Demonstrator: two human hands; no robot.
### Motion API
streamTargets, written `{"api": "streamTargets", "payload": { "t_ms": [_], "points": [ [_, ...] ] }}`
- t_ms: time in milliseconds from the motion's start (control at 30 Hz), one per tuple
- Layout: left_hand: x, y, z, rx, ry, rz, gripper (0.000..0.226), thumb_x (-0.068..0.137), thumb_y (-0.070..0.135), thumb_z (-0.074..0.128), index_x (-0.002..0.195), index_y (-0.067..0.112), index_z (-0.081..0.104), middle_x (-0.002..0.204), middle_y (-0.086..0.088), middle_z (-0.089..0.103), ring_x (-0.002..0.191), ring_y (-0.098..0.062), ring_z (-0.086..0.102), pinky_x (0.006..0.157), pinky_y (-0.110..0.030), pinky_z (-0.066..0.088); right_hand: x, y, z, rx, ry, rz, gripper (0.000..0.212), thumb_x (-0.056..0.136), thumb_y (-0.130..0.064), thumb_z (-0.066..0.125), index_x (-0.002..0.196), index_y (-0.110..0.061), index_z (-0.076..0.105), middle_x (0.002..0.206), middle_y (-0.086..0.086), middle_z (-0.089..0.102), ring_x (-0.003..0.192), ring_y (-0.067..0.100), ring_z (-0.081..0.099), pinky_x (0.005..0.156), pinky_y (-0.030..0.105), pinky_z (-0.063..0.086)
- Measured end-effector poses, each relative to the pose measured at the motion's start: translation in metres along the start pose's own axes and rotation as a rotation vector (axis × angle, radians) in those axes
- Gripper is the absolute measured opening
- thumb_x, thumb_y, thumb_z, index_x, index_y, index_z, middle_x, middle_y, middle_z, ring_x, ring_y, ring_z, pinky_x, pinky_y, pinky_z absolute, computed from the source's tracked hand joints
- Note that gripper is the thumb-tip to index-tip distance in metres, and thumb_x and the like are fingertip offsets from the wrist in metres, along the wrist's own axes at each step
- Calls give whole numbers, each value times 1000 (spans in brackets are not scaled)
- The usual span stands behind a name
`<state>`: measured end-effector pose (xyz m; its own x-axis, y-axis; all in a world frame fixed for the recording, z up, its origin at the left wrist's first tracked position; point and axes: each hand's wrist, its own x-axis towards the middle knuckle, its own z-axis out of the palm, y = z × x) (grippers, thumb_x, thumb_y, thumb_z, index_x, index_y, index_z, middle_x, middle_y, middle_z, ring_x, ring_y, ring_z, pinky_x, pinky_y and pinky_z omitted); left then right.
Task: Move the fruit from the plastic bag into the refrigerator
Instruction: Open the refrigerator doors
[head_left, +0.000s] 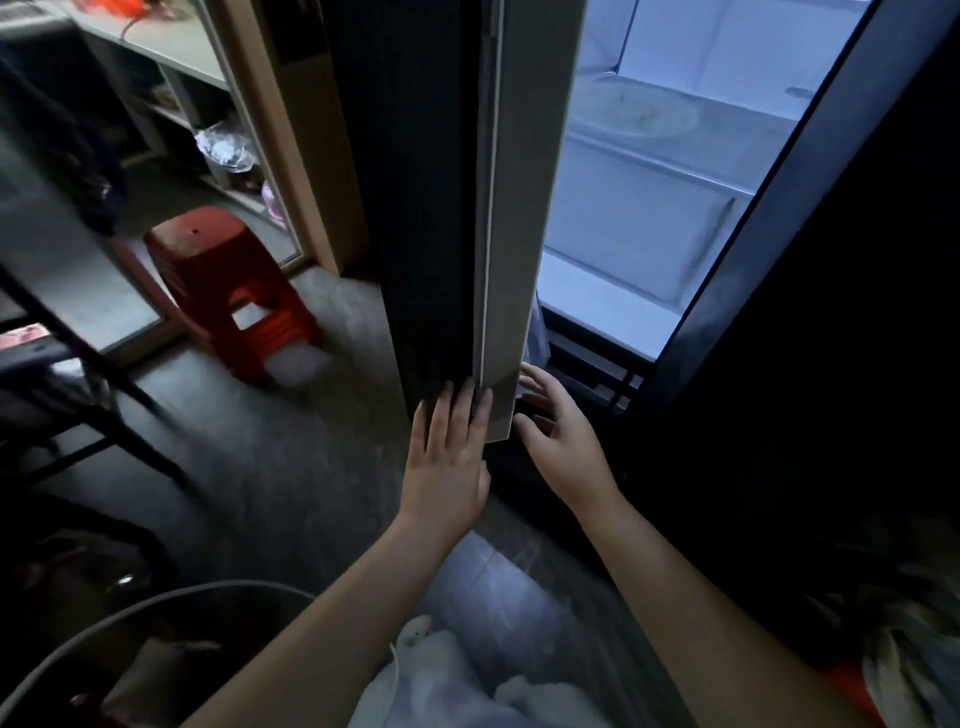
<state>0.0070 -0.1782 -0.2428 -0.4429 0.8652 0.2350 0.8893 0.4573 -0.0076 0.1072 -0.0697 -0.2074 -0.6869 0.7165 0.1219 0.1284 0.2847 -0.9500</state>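
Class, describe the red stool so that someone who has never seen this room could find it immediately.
Start at the open refrigerator door, the tall dark panel in the middle of the view. Look left of it, across the grey floor toward the shelving unit. The red plastic stool stands there, the only bright red thing on the floor.

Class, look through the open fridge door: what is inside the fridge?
A pale plate sits on a shelf, with a clear drawer below it. No fruit shows; the door hides the left part.
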Motion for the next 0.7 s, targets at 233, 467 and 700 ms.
{"api": "streamTargets", "payload": {
  "t_ms": [233,467,700],
  "points": [
    [-17,-16,-2,-44,25,-106,90,73,30,67,149,10,23,153,-12,17,141,-30,20,113,-50,24,12,-1,16,-136,-91,-129,47,90,-8,58,135,-20,50,129,-9,56,119,-4,49,101,25,44],
    [-13,-33,-6,-99,44,-35,83,76,29,62,148,8,25,151,-13,26,138,-28,28,111,-46,30,44,-5,21,-499,-111,-254,51,88,-11,58,138,-15,45,138,-1,48,130,10,41,109,20,29],
    [9,-59,-10,-132,-22,-60,85,73,30,67,146,9,29,152,-12,29,139,-27,28,108,-43,33,66,-8,46,-741,-279,-266,64,91,-12,55,148,-21,29,156,-1,24,145,15,15,114,22,12]
  ]
}}
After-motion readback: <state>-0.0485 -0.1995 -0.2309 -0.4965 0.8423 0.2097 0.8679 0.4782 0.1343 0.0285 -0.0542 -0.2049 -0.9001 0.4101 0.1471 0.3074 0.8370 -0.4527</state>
